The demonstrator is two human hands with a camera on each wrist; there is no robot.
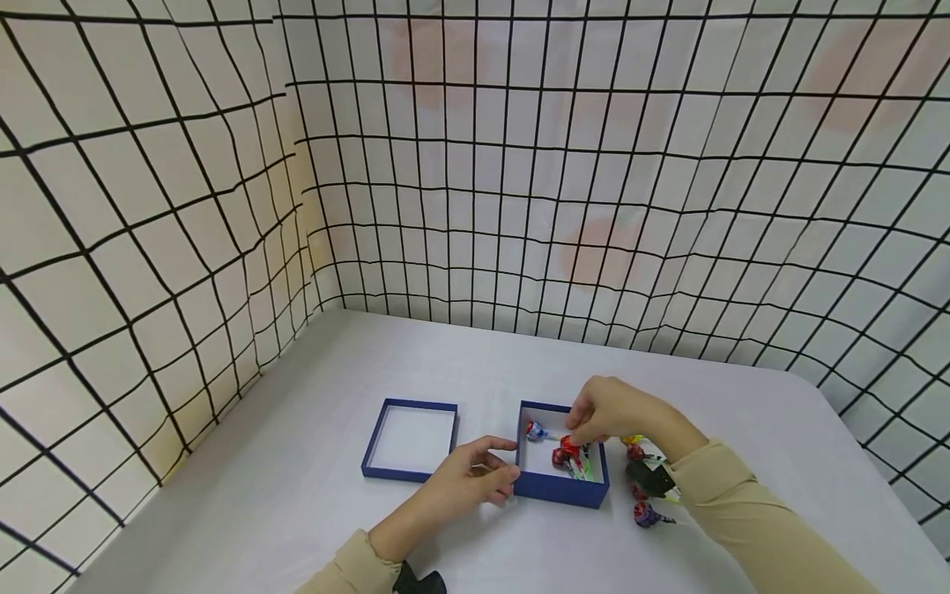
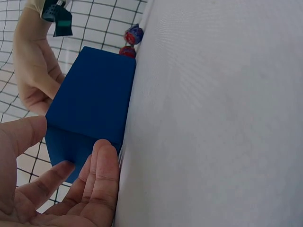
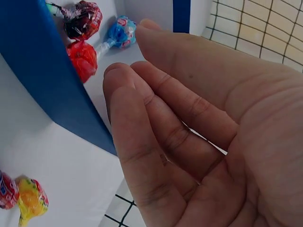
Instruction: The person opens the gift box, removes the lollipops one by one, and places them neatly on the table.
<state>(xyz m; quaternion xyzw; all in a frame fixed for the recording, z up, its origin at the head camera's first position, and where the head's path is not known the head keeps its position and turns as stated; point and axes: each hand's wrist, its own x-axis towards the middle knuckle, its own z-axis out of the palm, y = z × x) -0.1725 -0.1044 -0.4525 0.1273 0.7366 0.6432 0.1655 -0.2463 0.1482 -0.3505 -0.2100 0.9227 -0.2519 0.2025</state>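
Note:
A blue box [image 1: 562,488] with a white inside stands on the table, several wrapped lollipops within. Among them are a blue lollipop [image 1: 535,431], a bright red lollipop [image 3: 83,60] and a dark red lollipop [image 3: 84,21]. My left hand [image 1: 472,477] is at the box's left side, its fingertips [image 2: 105,153] against the blue wall. Over the right part of the box is my right hand [image 1: 610,410], fingers loosely bent and thumb apart from them. Nothing shows between them in the right wrist view.
A shallow blue-edged lid [image 1: 411,439], white inside, lies left of the box. To the right, partly behind the right forearm, are several loose lollipops, including a purple lollipop [image 1: 644,515] and a yellow lollipop [image 3: 32,197]. Black grid netting [image 1: 475,198] stands behind the table.

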